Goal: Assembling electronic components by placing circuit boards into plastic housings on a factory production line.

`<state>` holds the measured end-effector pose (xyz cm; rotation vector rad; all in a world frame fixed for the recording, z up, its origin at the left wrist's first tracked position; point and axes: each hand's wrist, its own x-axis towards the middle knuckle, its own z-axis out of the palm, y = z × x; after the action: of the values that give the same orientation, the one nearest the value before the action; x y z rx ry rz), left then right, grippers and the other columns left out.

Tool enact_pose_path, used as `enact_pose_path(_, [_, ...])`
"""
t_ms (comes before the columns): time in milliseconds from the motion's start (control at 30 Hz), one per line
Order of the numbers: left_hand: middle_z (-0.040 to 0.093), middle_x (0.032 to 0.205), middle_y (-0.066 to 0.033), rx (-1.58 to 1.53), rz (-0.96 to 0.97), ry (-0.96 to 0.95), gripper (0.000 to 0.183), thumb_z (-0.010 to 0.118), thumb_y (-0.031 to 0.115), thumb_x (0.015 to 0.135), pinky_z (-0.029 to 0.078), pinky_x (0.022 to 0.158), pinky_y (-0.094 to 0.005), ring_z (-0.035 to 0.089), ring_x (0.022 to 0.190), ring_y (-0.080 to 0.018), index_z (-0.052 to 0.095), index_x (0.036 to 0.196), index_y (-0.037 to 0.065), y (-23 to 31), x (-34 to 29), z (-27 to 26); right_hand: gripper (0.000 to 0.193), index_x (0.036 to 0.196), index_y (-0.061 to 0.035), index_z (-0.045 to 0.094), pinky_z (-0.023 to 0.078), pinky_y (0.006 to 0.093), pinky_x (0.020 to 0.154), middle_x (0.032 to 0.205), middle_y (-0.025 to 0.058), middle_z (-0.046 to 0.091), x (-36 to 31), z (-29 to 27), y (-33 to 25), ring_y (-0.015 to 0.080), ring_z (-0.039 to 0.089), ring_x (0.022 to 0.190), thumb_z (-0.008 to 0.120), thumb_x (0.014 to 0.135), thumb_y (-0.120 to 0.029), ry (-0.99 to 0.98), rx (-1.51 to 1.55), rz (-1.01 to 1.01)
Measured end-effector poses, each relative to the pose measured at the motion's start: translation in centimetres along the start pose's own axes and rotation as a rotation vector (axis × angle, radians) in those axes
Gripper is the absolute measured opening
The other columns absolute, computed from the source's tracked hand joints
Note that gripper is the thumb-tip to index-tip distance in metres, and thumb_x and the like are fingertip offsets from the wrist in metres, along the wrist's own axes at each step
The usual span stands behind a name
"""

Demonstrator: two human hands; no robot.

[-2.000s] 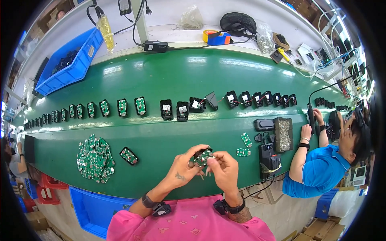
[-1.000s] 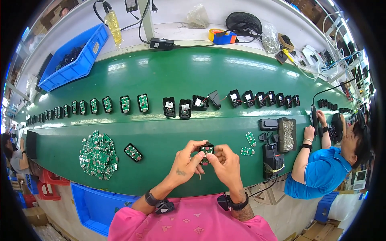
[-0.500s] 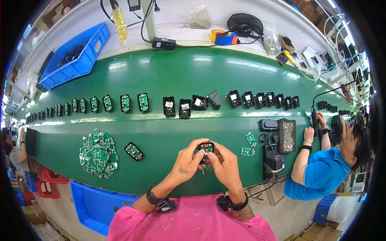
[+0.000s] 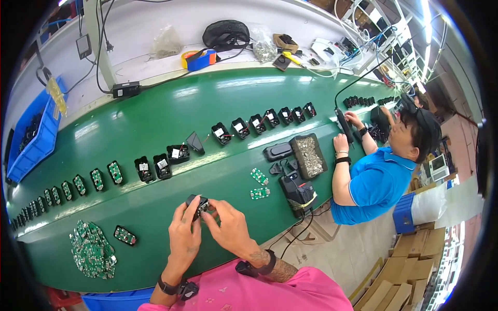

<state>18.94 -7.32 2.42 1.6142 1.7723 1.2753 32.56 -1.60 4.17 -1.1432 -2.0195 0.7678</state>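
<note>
Between both hands I hold a small black plastic housing (image 4: 194, 201), tilted, with a circuit board partly showing at its open side. My left hand (image 4: 183, 233) is closed around its left side. My right hand (image 4: 227, 227) grips the right side, thumb and fingertips at the board. Left of my hands lies a black housing with a green circuit board (image 4: 125, 235) in it, beside a heap of loose green circuit boards (image 4: 92, 250). To the right, two loose circuit boards (image 4: 259, 193) rest on the green table (image 4: 155, 207).
A row of black housings (image 4: 161, 167) runs across the table. To the right are a tray of small metal parts (image 4: 310, 155) and a black device with cables (image 4: 298, 193). A co-worker in a blue shirt (image 4: 371, 179) holds a black tool (image 4: 343, 126). A blue bin (image 4: 35, 132) stands far left.
The view has turned to the right. The housing in my hands has been tilted from board side up onto its side, and both hands have shifted their grip around it.
</note>
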Motion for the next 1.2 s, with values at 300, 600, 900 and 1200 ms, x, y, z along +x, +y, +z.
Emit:
enact_pose_path(300, [0.054, 0.132, -0.0182, -0.312, -0.196, -0.067, 0.065, 0.064, -0.011, 0.082, 0.060, 0.083, -0.0334, 0.069, 0.098, -0.0258, 0.052, 0.143, 0.008, 1.4, 0.9, -1.1, 0.014, 0.094, 0.0048, 0.068, 0.044, 0.0256, 0.054, 0.078, 0.0073, 0.060, 0.3, -1.6, 0.6, 0.0094, 0.057, 0.061, 0.071, 0.091, -0.009, -0.131, 0.240, 0.098])
enact_pose_path(600, [0.058, 0.129, -0.0102, -0.638, -0.290, -0.187, 0.065, 0.065, -0.008, 0.076, 0.057, 0.074, -0.0277, 0.066, 0.097, -0.0176, 0.054, 0.139, 0.006, 0.4, 0.5, -1.3, 0.019, 0.083, 0.0019, 0.071, 0.039, 0.0216, 0.048, 0.062, -0.0017, 0.060, 2.1, -4.3, -1.1, 0.0039, 0.053, 0.056, 0.070, 0.093, -0.015, -0.390, 0.495, 0.437])
enact_pose_path(900, [0.066, 0.121, -0.0149, -0.243, 0.008, 0.100, 0.051, 0.059, -0.010, 0.083, 0.056, 0.072, -0.0284, 0.069, 0.095, -0.0181, 0.062, 0.131, 0.007, -0.1, 0.5, 1.2, 0.019, 0.083, 0.0035, 0.068, 0.041, 0.0277, 0.046, 0.065, 0.0070, 0.061, 1.6, -4.2, -1.5, 0.0119, 0.057, 0.051, 0.066, 0.095, -0.012, -0.363, 0.362, 0.280])
enact_pose_path(1200, [0.066, 0.119, -0.0120, -0.703, -0.170, -0.042, 0.049, 0.055, -0.008, 0.087, 0.054, 0.069, -0.0245, 0.067, 0.086, -0.0108, 0.058, 0.135, 0.003, -0.1, 0.3, -0.2, 0.024, 0.077, 0.0007, 0.064, 0.040, 0.0359, 0.050, 0.063, 0.0111, 0.057, 1.8, -3.0, -1.5, 0.0250, 0.054, 0.052, 0.068, 0.093, -0.016, -0.160, 0.054, 0.040])
